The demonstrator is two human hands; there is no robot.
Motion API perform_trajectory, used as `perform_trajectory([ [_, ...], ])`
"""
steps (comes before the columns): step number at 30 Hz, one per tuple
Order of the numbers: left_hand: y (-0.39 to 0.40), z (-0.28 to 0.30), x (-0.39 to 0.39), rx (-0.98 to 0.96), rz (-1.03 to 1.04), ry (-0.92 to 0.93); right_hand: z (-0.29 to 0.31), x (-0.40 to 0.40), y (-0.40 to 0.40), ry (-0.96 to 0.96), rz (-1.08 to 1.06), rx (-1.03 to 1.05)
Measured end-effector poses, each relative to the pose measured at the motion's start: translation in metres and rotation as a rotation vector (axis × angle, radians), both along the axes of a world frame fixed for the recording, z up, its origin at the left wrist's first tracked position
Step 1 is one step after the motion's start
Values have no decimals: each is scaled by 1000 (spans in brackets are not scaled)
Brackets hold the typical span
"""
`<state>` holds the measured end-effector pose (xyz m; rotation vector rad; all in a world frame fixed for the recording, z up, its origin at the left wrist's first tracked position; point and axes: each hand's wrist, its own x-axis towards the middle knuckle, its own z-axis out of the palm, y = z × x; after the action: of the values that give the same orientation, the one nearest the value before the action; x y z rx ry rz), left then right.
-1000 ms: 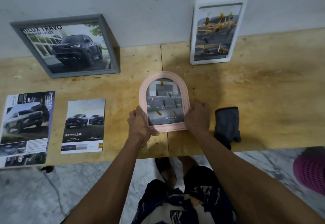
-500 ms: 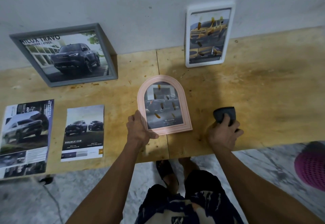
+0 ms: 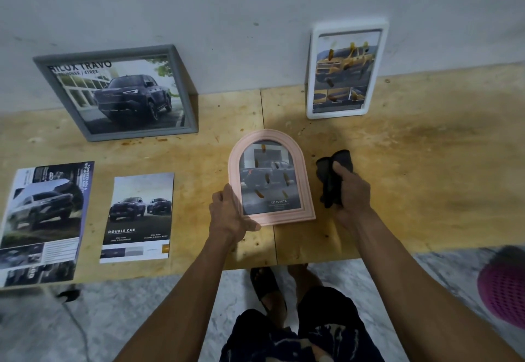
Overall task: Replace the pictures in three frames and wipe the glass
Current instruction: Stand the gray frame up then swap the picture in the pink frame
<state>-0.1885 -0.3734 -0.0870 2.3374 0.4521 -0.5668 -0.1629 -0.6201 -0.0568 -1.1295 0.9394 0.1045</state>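
Both hands are at work: the left hand (image 3: 231, 215) grips the lower left corner of the arched pink picture frame (image 3: 271, 177), thumb curled over its rim, while the right hand (image 3: 350, 191) is closed around a crumpled dark grey cloth (image 3: 332, 174) just right of that frame. The frame lies flat, face up, on the worn yellow plywood tabletop (image 3: 412, 163), its glass showing several orange-brown smears over a car picture. Wiping looks to be the step in hand; it would go best with the left hand pinning the frame flat while the cloth crosses the glass in overlapping passes, into the curved top. The table's near edge is close below the frame, so strokes should run away from it. Open board lies right of the frame. Behind it a white rectangular frame (image 3: 345, 72) and, to the left, a grey rectangular frame (image 3: 119, 94) lean on the wall; two loose car brochure sheets (image 3: 137, 217) lie further left.
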Motion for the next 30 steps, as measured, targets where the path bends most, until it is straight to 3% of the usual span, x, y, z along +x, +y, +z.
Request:
perform_trajectory([
  [5,2,-2,-1,-17,2,2,3,7,2,-79,1,4],
  [8,3,-3,-1,-12,-11,16,17,11,2,-111,89,-154],
  [13,5,-3,-1,25,-52,13,17,27,19,-135,538,-790],
  [19,7,-3,0,51,-83,14,-39,17,63,-114,1010,-1048],
  [27,16,-7,18,46,-136,-6,-65,11,66,-117,1075,-1385],
  [30,25,-20,32,66,-139,-147,-70,15,63,-141,1104,-1424],
])
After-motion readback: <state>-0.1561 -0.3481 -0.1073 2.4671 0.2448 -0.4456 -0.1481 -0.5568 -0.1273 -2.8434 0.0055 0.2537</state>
